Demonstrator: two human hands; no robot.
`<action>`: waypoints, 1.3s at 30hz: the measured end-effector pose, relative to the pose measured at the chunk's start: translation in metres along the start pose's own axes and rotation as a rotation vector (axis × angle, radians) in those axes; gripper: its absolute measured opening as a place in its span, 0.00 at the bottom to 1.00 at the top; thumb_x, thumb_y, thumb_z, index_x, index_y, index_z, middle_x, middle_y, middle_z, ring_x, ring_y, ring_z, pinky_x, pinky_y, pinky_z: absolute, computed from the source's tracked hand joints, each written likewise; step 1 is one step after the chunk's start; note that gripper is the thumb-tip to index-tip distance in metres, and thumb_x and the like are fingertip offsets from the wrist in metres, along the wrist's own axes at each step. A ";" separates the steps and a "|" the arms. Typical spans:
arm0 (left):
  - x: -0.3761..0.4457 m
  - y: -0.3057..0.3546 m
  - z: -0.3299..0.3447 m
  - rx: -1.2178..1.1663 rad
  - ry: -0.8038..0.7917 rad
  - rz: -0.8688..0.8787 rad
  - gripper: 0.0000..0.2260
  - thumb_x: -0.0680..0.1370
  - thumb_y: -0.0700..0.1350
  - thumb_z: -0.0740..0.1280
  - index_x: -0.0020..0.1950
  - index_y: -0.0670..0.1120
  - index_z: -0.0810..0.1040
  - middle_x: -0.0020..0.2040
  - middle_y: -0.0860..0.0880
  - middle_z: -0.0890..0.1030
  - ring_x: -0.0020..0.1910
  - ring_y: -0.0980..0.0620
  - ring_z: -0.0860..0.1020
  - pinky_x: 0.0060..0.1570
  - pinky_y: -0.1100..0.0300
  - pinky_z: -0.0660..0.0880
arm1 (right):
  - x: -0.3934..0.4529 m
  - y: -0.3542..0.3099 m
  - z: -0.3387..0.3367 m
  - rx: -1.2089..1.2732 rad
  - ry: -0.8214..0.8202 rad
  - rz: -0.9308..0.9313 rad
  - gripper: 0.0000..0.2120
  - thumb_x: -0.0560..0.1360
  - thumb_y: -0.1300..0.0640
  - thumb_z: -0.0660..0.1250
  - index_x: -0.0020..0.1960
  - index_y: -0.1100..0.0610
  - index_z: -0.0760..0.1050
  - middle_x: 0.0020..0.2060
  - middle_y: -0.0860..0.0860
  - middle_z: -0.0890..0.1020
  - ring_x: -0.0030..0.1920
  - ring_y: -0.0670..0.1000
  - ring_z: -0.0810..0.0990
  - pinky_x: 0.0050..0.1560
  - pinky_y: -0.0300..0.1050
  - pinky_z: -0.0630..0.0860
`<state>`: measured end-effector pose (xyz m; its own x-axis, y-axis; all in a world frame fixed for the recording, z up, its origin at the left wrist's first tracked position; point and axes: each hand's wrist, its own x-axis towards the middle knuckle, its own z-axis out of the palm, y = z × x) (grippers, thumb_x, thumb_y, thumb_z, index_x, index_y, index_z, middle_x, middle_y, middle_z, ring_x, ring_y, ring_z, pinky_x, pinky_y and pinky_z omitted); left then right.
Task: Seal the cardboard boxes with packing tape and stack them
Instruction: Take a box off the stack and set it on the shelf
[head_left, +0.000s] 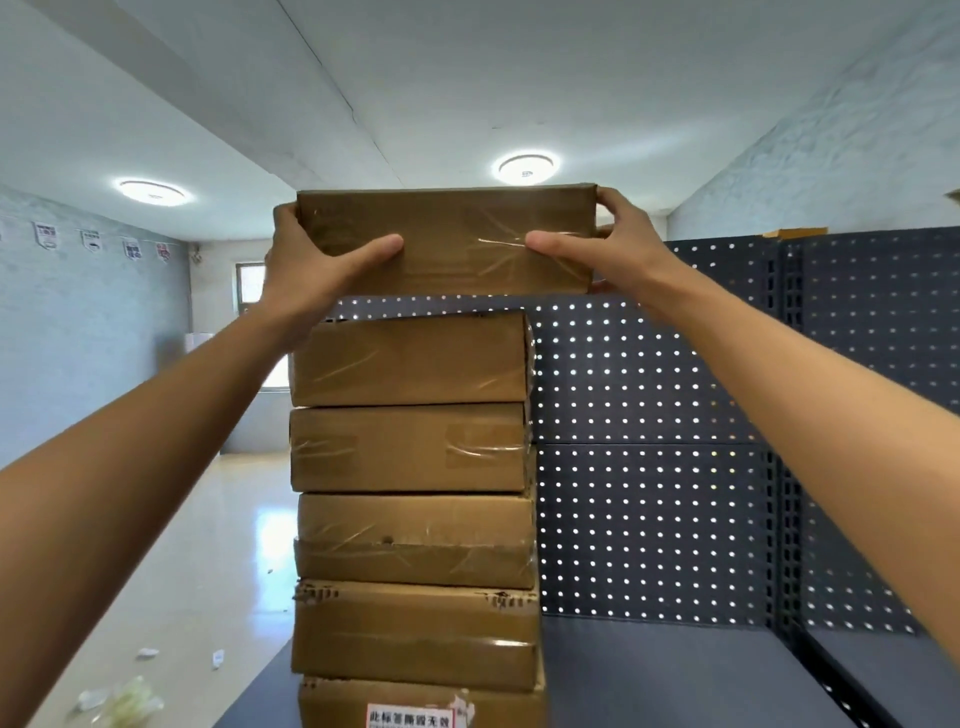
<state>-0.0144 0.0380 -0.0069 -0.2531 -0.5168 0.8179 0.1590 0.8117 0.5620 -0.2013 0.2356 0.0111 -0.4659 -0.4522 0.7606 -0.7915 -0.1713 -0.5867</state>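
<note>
A flat brown cardboard box wrapped in clear packing tape is held up at about head height, just above a stack of similar tape-sealed brown cardboard boxes. A narrow gap shows between the held box and the topmost box of the stack, so the two are apart. The held box sits a little to the right of the column below it.

The left hand grips the box's left end, thumb laid flat across the near face and the fingers curled round behind the edge. The right hand grips the right end the same way, thumb on the near face, fingers wrapped over the top corner.

Five stacked boxes show, the lowest cut off by the frame's bottom edge and bearing a white label with red and black print. The stack stands on a dark grey tabletop, possibly a shelf board, beside a dark perforated metal back panel. Scraps of pale litter lie on the glossy floor to the left.
</note>
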 end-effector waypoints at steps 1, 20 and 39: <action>-0.006 0.003 0.006 0.000 0.006 0.001 0.46 0.61 0.63 0.73 0.72 0.46 0.59 0.68 0.46 0.70 0.65 0.48 0.71 0.64 0.53 0.71 | -0.005 0.000 -0.007 -0.009 0.010 0.000 0.39 0.67 0.46 0.76 0.72 0.52 0.63 0.53 0.50 0.79 0.48 0.42 0.79 0.43 0.34 0.78; -0.111 0.132 0.167 -0.113 -0.011 0.003 0.42 0.65 0.60 0.76 0.71 0.46 0.61 0.66 0.48 0.72 0.65 0.51 0.70 0.67 0.57 0.67 | -0.107 0.039 -0.224 -0.045 0.131 0.072 0.37 0.68 0.49 0.76 0.72 0.52 0.64 0.55 0.52 0.78 0.51 0.47 0.80 0.44 0.38 0.81; -0.254 0.110 0.306 -0.146 -0.302 -0.428 0.36 0.64 0.50 0.79 0.66 0.44 0.67 0.60 0.49 0.73 0.57 0.53 0.74 0.50 0.63 0.73 | -0.211 0.198 -0.320 -0.011 0.020 0.240 0.36 0.65 0.58 0.79 0.69 0.48 0.67 0.60 0.49 0.73 0.59 0.43 0.73 0.56 0.39 0.77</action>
<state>-0.2243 0.3416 -0.1908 -0.5840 -0.6739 0.4526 0.1075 0.4885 0.8659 -0.3862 0.5773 -0.1759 -0.6487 -0.4617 0.6050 -0.6612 -0.0516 -0.7484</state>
